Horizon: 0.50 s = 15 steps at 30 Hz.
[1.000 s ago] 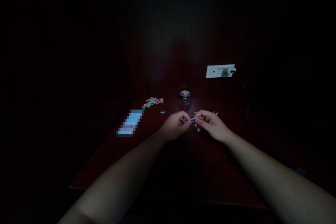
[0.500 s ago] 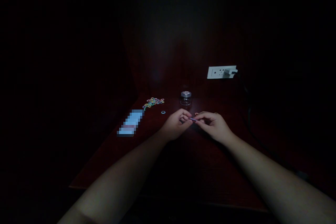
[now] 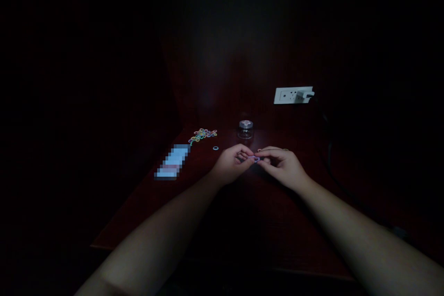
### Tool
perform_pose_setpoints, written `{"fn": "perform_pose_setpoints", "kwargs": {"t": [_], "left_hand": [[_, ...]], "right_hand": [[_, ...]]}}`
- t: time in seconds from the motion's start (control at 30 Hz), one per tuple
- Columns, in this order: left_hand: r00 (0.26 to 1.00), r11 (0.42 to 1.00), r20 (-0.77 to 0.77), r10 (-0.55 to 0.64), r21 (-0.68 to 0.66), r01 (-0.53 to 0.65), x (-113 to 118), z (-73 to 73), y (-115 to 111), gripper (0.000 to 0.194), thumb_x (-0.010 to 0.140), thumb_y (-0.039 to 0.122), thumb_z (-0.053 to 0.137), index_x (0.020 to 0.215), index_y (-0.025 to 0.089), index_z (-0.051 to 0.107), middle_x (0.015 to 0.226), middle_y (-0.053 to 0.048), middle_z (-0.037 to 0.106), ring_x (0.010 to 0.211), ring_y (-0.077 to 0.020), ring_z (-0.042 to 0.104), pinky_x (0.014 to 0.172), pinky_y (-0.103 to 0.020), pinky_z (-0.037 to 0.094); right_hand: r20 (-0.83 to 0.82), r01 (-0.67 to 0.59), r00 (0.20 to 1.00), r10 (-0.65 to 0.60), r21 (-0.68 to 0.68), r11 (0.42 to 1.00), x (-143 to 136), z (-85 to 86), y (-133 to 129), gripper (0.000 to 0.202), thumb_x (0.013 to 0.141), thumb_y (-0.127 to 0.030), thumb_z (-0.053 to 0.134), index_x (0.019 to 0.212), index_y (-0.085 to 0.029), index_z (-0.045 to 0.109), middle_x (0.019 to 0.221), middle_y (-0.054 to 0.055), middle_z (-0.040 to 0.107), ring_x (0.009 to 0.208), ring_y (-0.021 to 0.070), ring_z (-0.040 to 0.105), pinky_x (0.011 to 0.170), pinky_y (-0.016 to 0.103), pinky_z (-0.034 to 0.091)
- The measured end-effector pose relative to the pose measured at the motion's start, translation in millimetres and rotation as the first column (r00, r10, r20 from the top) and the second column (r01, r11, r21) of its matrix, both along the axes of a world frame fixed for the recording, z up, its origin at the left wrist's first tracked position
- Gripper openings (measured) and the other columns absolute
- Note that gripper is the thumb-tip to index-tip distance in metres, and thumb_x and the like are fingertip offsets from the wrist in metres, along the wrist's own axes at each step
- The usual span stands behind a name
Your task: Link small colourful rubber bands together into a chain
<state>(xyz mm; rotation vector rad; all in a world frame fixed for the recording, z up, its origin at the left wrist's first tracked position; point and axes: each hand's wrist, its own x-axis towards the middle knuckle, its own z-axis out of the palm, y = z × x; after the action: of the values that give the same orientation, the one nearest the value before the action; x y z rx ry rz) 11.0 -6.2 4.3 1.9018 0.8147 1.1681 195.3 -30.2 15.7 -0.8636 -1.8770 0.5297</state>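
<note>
Above the dark red table, a small purple hair tie shows as an open loop between my two hands. My left hand pinches its left side between thumb and fingers. At the loop's right end, the thumb and index finger of my right hand are closed about it, with a little of the loop showing between them. Beyond my right fingers lie a few orange and yellowish hair ties, partly hidden by the hand. A single light-blue hair tie lies left of my left hand.
A pile of coloured hair ties lies at the back left. Nearer stands out a bright, pixelated rectangle. A clear lidded jar stands at the back. On the wall is a socket with a plug and dark cable.
The purple hair tie has gone from a thin, narrow line to an open loop. My right fingertips have parted slightly; both hands stay in nearly the same place.
</note>
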Motion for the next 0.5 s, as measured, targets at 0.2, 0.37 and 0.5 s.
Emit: {"fn": "perform_pose_setpoints", "kwargs": {"t": [0.2,0.37,0.5], "left_hand": [[0.989,0.991,0.139,-0.049,-0.118,0.066,3.0,1.8,-0.1,0.024,0.071,0.024,0.07,0.089,0.012,0.058,0.084,-0.006,0.067,0.073,-0.0107,0.063,0.065,-0.023,0.05],[0.973,0.974,0.219,-0.071,-0.195,0.115,3.5,3.9,-0.4,0.029,0.066,0.019,0.074,0.089,0.011,0.057,0.084,-0.006,0.067,0.072,-0.0105,0.065,0.068,-0.023,0.052],[0.982,0.977,0.175,-0.074,-0.183,0.106,2.0,4.5,-0.5,0.028,0.067,0.016,0.073,0.091,0.012,0.058,0.08,-0.003,0.066,0.069,-0.0093,0.064,0.066,-0.022,0.052]], "right_hand": [[-0.045,-0.019,0.999,0.017,-0.029,0.999,-2.0,1.4,0.8,0.017,0.079,-0.031,0.064,0.089,-0.018,0.071,0.088,0.008,0.066,0.074,0.0177,0.06,0.064,0.03,0.048],[-0.1,-0.028,0.995,0.016,-0.12,0.992,-2.8,0.5,1.3,0.022,0.078,-0.034,0.065,0.089,-0.017,0.071,0.084,0.007,0.067,0.066,0.0153,0.058,0.059,0.028,0.046],[-0.16,-0.057,0.987,0.028,-0.183,0.982,-1.9,-1.0,2.5,0.025,0.078,-0.036,0.066,0.092,-0.017,0.07,0.08,0.007,0.067,0.058,0.0127,0.056,0.055,0.027,0.046]]}}
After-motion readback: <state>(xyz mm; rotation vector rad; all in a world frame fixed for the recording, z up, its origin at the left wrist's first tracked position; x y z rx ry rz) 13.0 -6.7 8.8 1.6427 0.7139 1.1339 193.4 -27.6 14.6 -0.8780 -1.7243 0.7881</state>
